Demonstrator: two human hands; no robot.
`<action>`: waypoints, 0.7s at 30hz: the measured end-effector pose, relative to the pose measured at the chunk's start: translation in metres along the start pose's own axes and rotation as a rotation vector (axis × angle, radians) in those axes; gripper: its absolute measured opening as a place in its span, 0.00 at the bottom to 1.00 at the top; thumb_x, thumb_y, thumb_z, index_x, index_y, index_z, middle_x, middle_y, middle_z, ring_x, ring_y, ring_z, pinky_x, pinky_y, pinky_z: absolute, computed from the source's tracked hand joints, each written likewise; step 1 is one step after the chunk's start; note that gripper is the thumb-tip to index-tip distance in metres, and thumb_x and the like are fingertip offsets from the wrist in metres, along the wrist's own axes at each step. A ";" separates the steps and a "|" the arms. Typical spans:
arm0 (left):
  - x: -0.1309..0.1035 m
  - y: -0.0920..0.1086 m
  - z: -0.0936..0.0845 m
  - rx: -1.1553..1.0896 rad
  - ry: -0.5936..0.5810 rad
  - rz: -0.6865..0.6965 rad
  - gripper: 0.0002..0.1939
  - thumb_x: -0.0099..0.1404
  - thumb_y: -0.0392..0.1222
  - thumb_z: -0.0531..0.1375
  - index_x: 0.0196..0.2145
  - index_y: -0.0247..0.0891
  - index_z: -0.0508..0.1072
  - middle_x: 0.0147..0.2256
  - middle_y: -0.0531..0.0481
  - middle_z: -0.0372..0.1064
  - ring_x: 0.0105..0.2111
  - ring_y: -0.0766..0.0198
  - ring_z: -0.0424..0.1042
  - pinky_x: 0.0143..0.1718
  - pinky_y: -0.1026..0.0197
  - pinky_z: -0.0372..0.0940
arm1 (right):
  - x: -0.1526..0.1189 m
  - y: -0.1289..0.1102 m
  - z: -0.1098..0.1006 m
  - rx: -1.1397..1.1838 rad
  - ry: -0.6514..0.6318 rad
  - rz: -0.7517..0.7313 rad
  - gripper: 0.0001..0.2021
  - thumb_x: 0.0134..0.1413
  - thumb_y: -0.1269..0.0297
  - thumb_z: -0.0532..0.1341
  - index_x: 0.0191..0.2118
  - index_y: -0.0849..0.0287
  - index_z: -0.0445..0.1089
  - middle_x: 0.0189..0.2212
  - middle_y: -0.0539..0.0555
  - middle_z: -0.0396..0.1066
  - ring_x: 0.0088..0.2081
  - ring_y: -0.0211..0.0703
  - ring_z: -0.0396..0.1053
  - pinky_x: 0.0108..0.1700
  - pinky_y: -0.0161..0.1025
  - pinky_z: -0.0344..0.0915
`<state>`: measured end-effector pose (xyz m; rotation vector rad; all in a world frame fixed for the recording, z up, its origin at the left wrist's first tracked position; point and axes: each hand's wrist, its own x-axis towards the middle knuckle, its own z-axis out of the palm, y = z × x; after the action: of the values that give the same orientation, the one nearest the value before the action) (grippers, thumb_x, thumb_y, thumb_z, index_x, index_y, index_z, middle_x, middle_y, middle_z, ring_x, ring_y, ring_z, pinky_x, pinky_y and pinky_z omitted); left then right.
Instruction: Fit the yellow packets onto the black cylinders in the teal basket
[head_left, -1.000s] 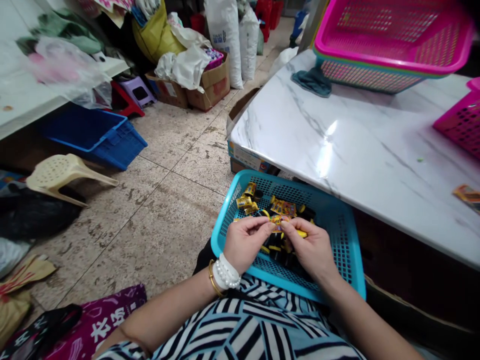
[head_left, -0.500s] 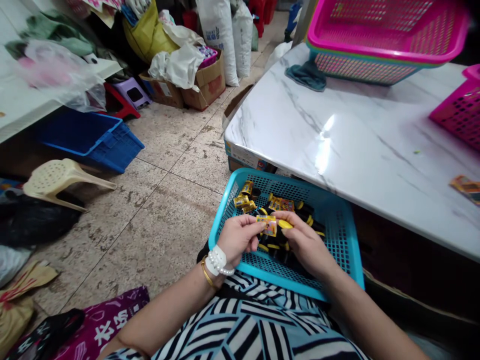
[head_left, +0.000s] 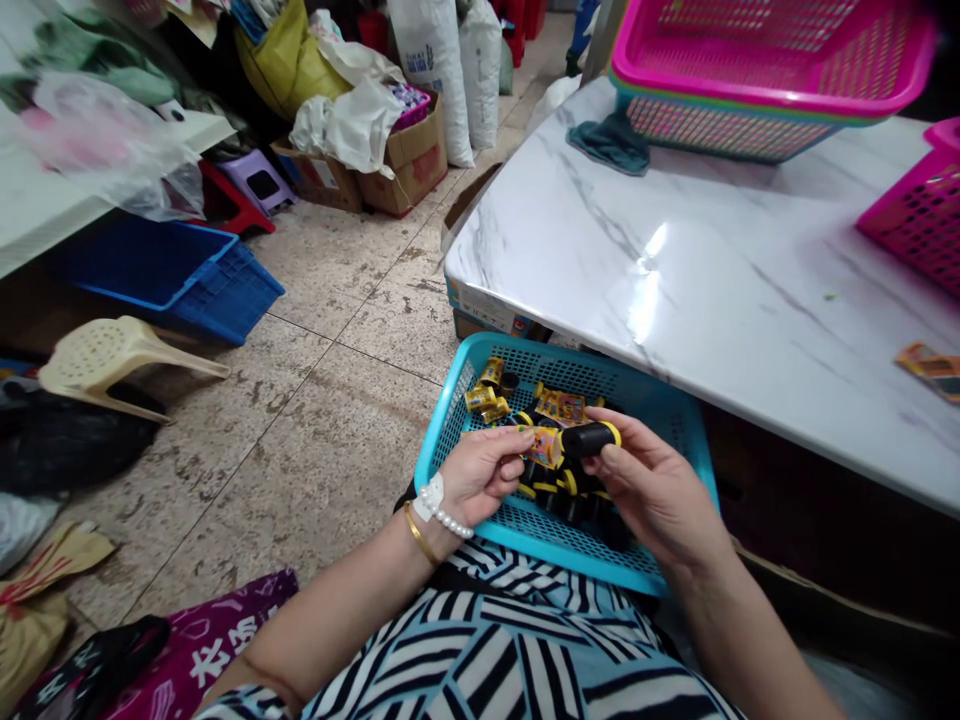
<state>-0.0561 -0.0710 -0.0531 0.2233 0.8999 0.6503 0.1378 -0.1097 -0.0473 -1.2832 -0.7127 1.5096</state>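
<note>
My left hand (head_left: pixel 480 472) pinches a yellow printed label sleeve (head_left: pixel 543 447) above a turquoise basket (head_left: pixel 442 412). Just to its right, my right hand (head_left: pixel 652 480) holds a small black bottle (head_left: pixel 587 439) with a yellow rim, lying sideways, its dark end at the sleeve's right edge. Whether the end is inside the sleeve, I cannot tell. Below both hands the basket holds several black bottles with yellow caps. Several pieces in yellow wrapping (head_left: pixel 480 399) lie at its left, and flat printed labels (head_left: pixel 560 406) near its middle.
A white marbled table (head_left: pixel 712 270) borders the basket, bearing stacked baskets (head_left: pixel 765 100), a pink basket (head_left: pixel 919 215), a dark cloth (head_left: pixel 611 143) and a printed label (head_left: pixel 930 368). On the floor at left are a cream stool (head_left: pixel 101 355), a blue crate (head_left: pixel 225 290) and a purple bag (head_left: pixel 202 640).
My right hand has moved right and turned, so the black side of its bottle now shows. The label sleeve in my left hand has tilted and shifted slightly right.
</note>
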 end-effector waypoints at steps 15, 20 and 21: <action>0.002 -0.005 -0.002 -0.015 -0.004 0.048 0.14 0.48 0.39 0.71 0.29 0.30 0.72 0.22 0.56 0.63 0.14 0.82 0.51 0.13 0.74 0.35 | -0.014 0.012 0.020 -0.460 0.105 -0.291 0.14 0.52 0.59 0.68 0.44 0.55 0.72 0.50 0.59 0.74 0.51 0.51 0.73 0.58 0.51 0.67; -0.002 -0.008 -0.003 0.095 0.024 0.114 0.15 0.52 0.46 0.69 0.31 0.30 0.74 0.17 0.57 0.59 0.13 0.79 0.49 0.13 0.71 0.34 | -0.014 0.018 0.026 -0.349 0.059 -0.235 0.14 0.53 0.58 0.67 0.43 0.54 0.67 0.46 0.57 0.76 0.44 0.46 0.77 0.49 0.44 0.74; -0.004 -0.009 -0.003 0.128 0.030 0.122 0.16 0.53 0.47 0.69 0.31 0.30 0.75 0.16 0.57 0.59 0.13 0.79 0.49 0.14 0.71 0.34 | -0.014 0.019 0.025 -0.341 0.053 -0.237 0.14 0.52 0.58 0.67 0.42 0.54 0.68 0.43 0.56 0.77 0.42 0.45 0.77 0.46 0.42 0.75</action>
<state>-0.0566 -0.0812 -0.0566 0.3857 0.9633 0.7112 0.1073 -0.1249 -0.0521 -1.4264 -1.0807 1.1911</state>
